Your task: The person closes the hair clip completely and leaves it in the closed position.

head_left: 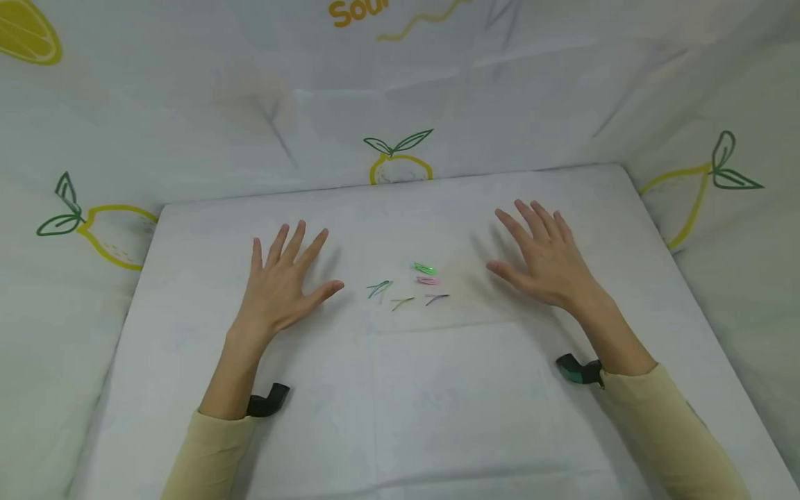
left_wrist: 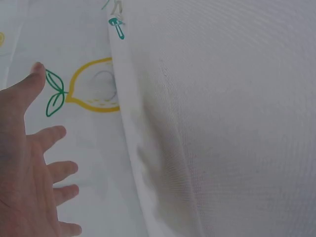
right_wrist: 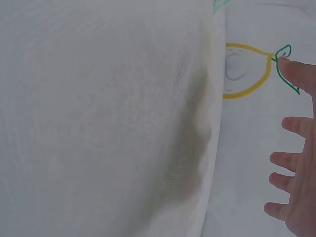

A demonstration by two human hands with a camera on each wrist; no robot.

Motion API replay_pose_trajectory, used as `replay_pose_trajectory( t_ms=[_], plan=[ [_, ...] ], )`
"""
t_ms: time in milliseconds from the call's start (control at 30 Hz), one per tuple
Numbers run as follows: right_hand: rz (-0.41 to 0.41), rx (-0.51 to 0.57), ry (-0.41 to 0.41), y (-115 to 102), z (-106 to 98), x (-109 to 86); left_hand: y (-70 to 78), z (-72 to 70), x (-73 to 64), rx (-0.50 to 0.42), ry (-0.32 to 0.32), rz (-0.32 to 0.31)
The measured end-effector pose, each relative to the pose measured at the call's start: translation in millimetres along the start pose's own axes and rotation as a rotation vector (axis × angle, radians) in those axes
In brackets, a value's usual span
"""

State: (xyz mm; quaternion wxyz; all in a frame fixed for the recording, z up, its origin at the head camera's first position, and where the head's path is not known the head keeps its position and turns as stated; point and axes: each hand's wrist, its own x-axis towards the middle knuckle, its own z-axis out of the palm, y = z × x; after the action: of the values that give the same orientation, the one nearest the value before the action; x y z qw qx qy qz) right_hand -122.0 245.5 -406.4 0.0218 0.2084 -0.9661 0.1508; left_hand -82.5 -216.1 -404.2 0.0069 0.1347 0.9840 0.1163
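white cloth (head_left: 437, 389) formed the work surface beneath both hands. the left hand (head_left: 281, 292) was fully open, fingers straight and spread, and had hold of nothing. the right hand (head_left: 546, 262) was in the same condition: fingers spread, thumb extended toward the left hand, nothing gripped. offset shadows suggested that both hands were raised off the cloth.

small pins lay between the hands, touching neither. the teal pin (left_wrist: 117, 25) was nearest the left thumb, to its right, with a pale pin (left_wrist: 117, 7) beside or across it; the views did not settle which. the yellow pin (head_left: 406, 301) lay further right of the left hand, and the purple pin (head_left: 439, 298) lay beyond it, toward the right hand. the green pin (head_left: 425, 269) and the pink pin (head_left: 428, 280) lay just beside each other, about midway between the hands. whether either was one pin or several could not be told.

caution: the legs of the teal, yellow and purple pins appeared parted. a careless press from above could have pricked a fingertip. the teal and pale pins could have hooked together if one was lifted alone. close spacing could have caused green and pink to be pinched together. thin legs could have slipped from a loose pinch, or snagged the weave if dragged.
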Motion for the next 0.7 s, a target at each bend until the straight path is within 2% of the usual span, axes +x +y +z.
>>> replay_pose_trajectory(
  t_ms=[267, 467, 700],
  plan=[
    [-0.02, 0.024, 0.035, -5, 4, 1.3, 0.6, 1.1, -1.8, -0.022, -0.026, -0.017],
    [-0.028, 0.082, 0.032, -12, 6, 1.7, 4.9, 0.7, -2.1, -0.066, -0.046, -0.015],
    [-0.054, 0.147, 0.03, -20, 8, 2.1, 6.8, 1.0, -3.0, -0.067, -0.048, -0.005]
  ],
)
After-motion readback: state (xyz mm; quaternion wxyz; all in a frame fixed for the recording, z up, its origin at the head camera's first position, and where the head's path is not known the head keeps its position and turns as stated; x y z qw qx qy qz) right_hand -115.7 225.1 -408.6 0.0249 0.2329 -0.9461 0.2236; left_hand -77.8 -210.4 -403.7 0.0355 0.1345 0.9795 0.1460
